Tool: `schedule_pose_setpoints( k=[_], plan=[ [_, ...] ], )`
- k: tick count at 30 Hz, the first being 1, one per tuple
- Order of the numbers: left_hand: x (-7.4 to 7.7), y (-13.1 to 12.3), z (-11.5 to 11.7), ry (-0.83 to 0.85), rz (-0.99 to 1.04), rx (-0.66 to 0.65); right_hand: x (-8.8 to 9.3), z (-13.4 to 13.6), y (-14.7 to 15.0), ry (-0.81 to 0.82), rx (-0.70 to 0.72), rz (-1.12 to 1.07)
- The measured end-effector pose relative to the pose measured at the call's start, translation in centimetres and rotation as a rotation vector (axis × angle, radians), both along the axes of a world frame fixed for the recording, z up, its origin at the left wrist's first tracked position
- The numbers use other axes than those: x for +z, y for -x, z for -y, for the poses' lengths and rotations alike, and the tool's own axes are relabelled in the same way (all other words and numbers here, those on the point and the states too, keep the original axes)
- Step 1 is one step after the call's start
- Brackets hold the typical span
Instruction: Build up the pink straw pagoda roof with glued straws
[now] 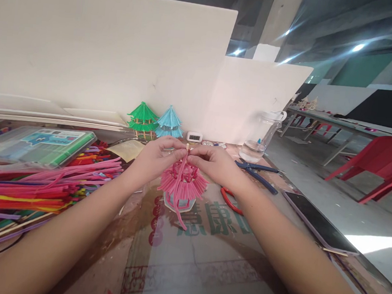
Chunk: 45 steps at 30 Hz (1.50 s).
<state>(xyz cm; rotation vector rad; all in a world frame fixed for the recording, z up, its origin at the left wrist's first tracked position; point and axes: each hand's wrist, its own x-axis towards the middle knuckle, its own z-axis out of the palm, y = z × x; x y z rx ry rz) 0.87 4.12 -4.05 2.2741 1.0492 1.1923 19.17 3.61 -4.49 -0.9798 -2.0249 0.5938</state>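
Observation:
A small pink pavilion model (182, 187) with a fringed roof stands on a pale base in front of me. My left hand (162, 156) and my right hand (211, 161) meet at its top, fingertips pinched together. Between them is a pink pipe cleaner (179, 187), whose loose end hangs down over the roof and past the base. The tip of a thin light-coloured stick (187, 146) shows just above my fingers. My fingers partly hide the upper part of the model.
Bundled pipe cleaners (39, 187) and a clear plastic case (36, 145) lie at left. Behind are green (142, 116) and blue (169, 122) pavilion models, a small digital clock (194, 136) and a water jug (260, 137). Blue-handled pliers (257, 173), red-handled tool (230, 200) and phone (317, 221) lie at right.

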Motion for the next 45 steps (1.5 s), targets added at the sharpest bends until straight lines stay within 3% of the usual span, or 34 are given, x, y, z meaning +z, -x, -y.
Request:
schedule_pose_setpoints(
  k=[9,14,20,27,37,45],
  plan=[
    [0.4,0.0,0.1,-0.042,-0.027,-0.023,0.1,0.1,0.0,-0.01,0.017,-0.01],
    [1.3,0.8,0.4,0.121,-0.144,-0.034,-0.1,-0.1,0.1,0.007,0.015,-0.037],
    [1.5,2.1,0.2,0.2,-0.299,-0.159,-0.1,-0.1,0.2,0.036,0.023,-0.054],
    [1.3,2.1,-0.2,0.201,-0.307,-0.269,0.8,0.4,-1.2,0.091,0.087,0.05],
    [1.3,2.0,0.1,0.172,-0.355,-0.203,0.9,0.6,-1.5,0.135,0.226,0.083],
    [1.4,1.7,0.4,0.179,-0.358,-0.19,0.6,0.4,-1.3,0.141,0.195,0.045]
  ],
)
